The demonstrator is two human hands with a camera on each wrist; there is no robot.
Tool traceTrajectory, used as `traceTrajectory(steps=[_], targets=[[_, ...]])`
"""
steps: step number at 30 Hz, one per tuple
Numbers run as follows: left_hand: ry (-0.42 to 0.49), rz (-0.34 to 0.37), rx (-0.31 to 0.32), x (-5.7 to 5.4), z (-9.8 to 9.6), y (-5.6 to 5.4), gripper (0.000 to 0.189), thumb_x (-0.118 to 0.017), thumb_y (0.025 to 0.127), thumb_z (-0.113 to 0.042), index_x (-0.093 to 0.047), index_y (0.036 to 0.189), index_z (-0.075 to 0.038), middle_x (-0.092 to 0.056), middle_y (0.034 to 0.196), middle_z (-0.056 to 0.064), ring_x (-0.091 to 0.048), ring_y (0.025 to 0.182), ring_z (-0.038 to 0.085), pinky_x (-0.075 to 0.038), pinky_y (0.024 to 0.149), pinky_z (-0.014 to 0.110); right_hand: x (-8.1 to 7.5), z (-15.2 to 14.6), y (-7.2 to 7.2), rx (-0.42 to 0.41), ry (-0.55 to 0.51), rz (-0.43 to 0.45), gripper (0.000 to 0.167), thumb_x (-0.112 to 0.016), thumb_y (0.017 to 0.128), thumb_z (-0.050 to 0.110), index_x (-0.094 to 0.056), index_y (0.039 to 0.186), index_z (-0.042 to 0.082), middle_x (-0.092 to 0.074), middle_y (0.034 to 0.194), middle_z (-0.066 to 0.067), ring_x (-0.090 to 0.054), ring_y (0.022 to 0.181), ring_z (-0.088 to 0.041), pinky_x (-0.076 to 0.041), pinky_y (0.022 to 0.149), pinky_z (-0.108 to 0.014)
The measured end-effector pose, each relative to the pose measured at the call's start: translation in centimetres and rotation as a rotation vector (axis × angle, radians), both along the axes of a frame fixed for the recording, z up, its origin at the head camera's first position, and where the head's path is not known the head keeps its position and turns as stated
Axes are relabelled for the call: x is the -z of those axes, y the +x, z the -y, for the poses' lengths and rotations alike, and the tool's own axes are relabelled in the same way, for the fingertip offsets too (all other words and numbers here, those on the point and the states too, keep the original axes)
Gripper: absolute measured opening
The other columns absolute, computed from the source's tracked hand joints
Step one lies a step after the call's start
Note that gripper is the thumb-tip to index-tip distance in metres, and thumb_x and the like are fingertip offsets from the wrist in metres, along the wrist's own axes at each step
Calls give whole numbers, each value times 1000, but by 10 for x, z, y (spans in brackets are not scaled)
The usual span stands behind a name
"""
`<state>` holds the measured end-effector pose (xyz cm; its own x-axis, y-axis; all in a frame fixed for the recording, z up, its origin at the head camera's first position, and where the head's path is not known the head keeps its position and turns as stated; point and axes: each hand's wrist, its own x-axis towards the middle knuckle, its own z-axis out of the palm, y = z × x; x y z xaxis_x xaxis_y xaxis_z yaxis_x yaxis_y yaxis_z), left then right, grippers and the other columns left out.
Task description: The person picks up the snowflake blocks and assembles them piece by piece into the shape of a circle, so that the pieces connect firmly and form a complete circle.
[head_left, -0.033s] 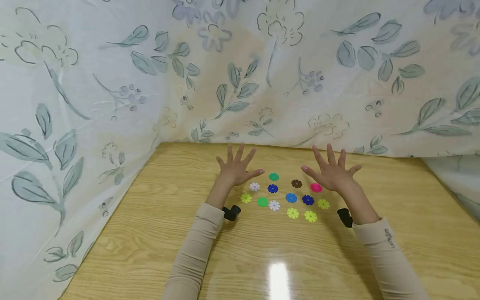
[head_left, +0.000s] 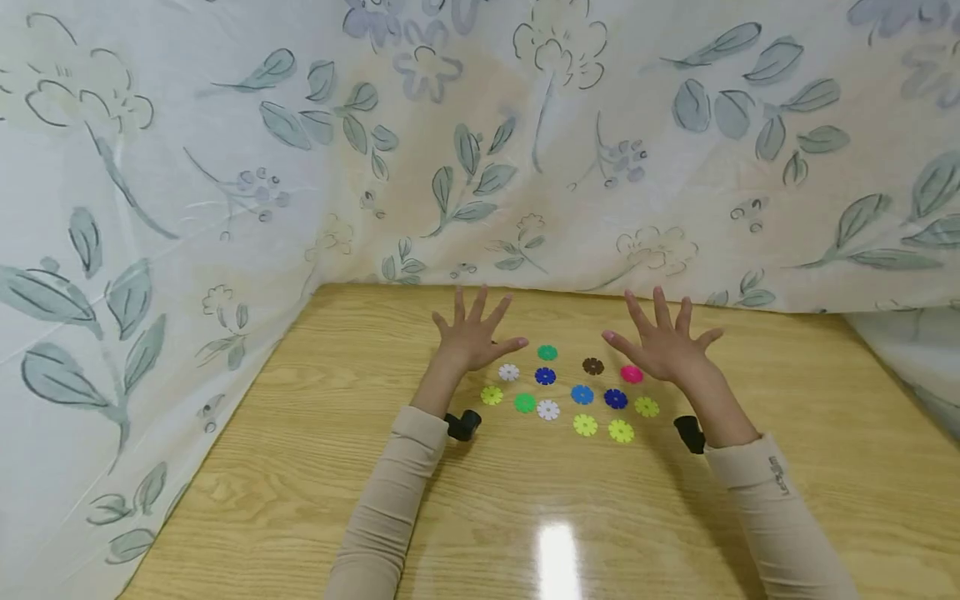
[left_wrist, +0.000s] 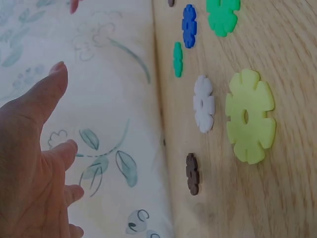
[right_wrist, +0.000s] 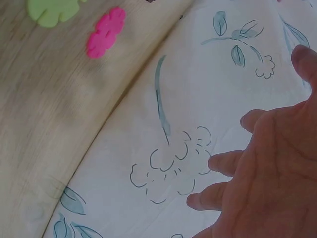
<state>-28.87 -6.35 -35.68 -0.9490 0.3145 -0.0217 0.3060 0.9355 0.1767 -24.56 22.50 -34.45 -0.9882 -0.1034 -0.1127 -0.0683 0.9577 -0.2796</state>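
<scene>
Both hands are raised with fingers spread and hold nothing. My left hand (head_left: 471, 340) is over the back left of a group of flower-shaped plastic discs, nearest a white disc (head_left: 508, 372). In the left wrist view, a brown disc (left_wrist: 192, 173) lies beside a yellow disc (left_wrist: 250, 116); in the head view that hand mostly hides this brown one. My right hand (head_left: 666, 346) hovers at the back right, close to a pink disc (head_left: 632, 374). Between the hands lie a green disc (head_left: 547, 353), another brown disc (head_left: 593, 367) and a dark blue disc (head_left: 545, 376).
Nearer the front are a light blue disc (head_left: 582, 394), another white disc (head_left: 548, 410) and several yellow-green discs, one a front yellow disc (head_left: 621, 431). All lie flat on the wooden table (head_left: 300, 467). A floral cloth (head_left: 480, 167) hangs behind and at the sides.
</scene>
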Motion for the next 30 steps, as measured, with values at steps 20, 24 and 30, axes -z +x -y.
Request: traceTrajectory(steps=[20,24,30], targets=[[169,15,-71,11,24,-32,45,-59,90,-30,-51,129,-9,-59,121,12,-58,107,29,-47,87,46,1,37,-33,-152,36,-89,50,-50,93,37,-49,123,-3,-58,115,-25,-56,98,-40,-49,68,-51],[266,95,-96,25,23,-42,34,-62,88,-28,-60,112,-5,-64,108,10,-60,92,24,-48,75,37,11,64,-48,-211,15,70,29,-54,92,30,-57,93,1,-58,81,-11,-52,63,-20,-40,55,-31],[303,179,-149,37,19,-48,43,-66,83,-35,-57,109,-3,-62,111,11,-58,98,27,-47,83,40,24,92,-68,-203,-8,198,31,-56,91,30,-49,96,1,-49,80,-8,-45,67,-19,-36,61,-31]])
